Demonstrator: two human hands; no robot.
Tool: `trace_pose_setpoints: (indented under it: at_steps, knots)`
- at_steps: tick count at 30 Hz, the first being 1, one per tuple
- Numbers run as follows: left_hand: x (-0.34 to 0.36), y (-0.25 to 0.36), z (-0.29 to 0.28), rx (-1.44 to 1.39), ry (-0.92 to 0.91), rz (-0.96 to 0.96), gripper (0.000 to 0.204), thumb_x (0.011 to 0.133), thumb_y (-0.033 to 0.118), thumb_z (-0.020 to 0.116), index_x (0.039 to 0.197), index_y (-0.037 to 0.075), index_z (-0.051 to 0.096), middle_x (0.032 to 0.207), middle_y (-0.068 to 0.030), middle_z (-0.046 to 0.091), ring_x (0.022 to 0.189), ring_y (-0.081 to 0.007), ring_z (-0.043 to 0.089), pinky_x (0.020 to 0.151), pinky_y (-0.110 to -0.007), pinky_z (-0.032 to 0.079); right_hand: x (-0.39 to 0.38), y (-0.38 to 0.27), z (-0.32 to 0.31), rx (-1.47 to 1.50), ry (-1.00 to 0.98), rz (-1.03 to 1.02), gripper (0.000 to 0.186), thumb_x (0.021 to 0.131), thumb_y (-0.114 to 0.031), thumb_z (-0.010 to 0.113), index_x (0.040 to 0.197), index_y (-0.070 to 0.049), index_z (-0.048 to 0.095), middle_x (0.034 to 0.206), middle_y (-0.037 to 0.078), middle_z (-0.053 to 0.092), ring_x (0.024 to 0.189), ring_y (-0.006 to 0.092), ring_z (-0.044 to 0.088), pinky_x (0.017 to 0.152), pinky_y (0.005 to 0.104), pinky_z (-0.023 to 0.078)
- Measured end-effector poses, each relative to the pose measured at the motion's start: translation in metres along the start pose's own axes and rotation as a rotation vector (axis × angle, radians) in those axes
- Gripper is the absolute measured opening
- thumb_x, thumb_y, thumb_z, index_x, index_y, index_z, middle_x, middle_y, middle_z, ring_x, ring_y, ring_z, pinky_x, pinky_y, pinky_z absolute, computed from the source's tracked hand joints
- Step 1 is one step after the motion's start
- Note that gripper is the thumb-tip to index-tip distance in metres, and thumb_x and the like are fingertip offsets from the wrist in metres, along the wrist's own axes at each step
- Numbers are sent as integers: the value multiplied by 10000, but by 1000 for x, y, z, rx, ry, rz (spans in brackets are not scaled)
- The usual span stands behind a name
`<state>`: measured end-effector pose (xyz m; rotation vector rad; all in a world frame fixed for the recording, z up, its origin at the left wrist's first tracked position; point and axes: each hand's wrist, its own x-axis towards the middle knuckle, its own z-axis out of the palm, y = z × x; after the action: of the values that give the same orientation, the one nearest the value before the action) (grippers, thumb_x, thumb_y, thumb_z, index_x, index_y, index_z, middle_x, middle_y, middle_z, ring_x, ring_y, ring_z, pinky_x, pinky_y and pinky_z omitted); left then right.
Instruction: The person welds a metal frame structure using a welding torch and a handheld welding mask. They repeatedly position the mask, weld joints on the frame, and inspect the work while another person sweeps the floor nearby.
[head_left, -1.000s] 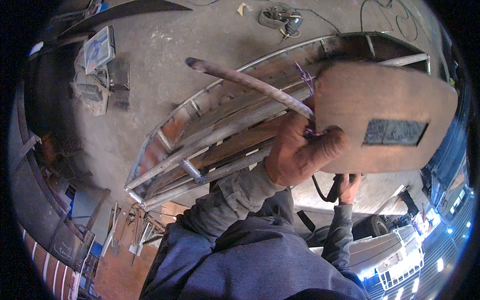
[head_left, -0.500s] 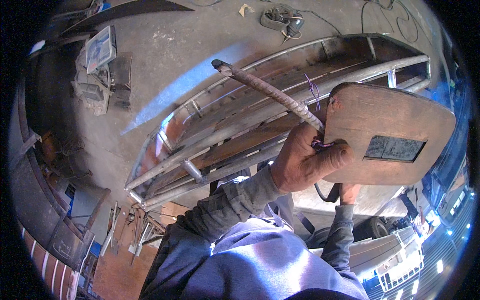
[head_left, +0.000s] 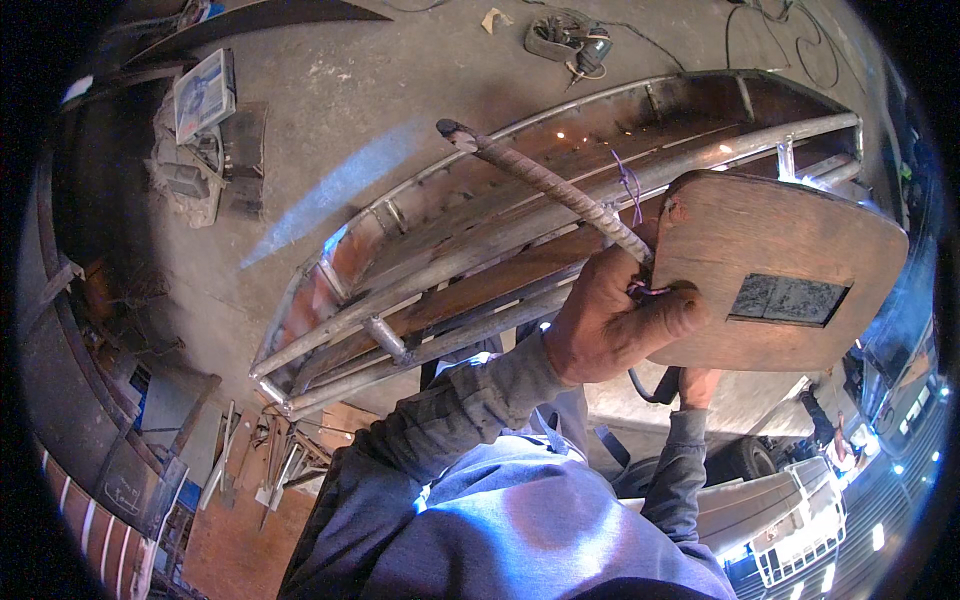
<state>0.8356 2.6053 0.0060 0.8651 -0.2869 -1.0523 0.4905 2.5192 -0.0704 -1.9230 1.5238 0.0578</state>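
Observation:
My left hand [head_left: 630,320] is closed at the left edge of a brown wooden hand-held welding shield [head_left: 690,225], its thumb lying across the front. The shield has a dark rectangular window [head_left: 790,299]. A rusty, rough-surfaced rod [head_left: 545,190] slants up and left from beside my left hand; whether it joins the shield is hidden. Purple wire [head_left: 628,180] stands up near it. My right hand [head_left: 698,387] is below the shield, which hides its fingers and anything in them. A black cable [head_left: 655,390] curves beside that hand. Bright light shows past the shield's upper right edge.
A long welded frame of metal tubes [head_left: 470,240] with rusty panels stretches ahead of me. Small sparks [head_left: 562,135] show over it. A power tool [head_left: 590,45] and cables lie on the far floor. Metal offcuts [head_left: 285,460] lie at lower left. A vehicle [head_left: 720,510] is at lower right.
Sparks and a bright glow have appeared around the frame behind the shield. The rod's far end has shifted slightly right. My hands and the shield have hardly moved.

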Motion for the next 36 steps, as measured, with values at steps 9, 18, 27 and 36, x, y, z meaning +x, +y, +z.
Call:
trace_pose_setpoints:
  at_steps: [9,18,27,36]
  knots:
    - [-2,1,0,-20,-45,-54,617,912,349,725,1355,-4,481,1171,-137,623,1102,-195,578,930,-367,475,1,11,-1,9,-15,-30,552,951,-441,572,1246,25,589,1211,209,626,1134,339,578,972,445,442]
    - [1,0,3,-24,-37,-59,610,904,373,729,1321,-6,497,1153,-133,622,1059,-214,596,912,-370,482,2,45,3,-55,9,-75,520,940,-439,576,1184,17,623,1141,184,657,1081,310,608,950,433,456]
    - [11,10,-1,-9,347,157,363,942,304,694,1129,5,606,998,-34,659,879,-101,594,755,-289,493,-5,-41,-5,409,-34,149,503,924,-160,603,1377,10,470,828,39,585,690,114,560,581,271,477]
    - [20,10,-6,-93,502,241,341,934,324,713,1061,20,625,936,-13,645,816,-88,570,699,-274,478,5,-25,-4,400,18,161,593,956,-180,628,1460,-1,373,814,66,594,645,137,574,551,276,487]
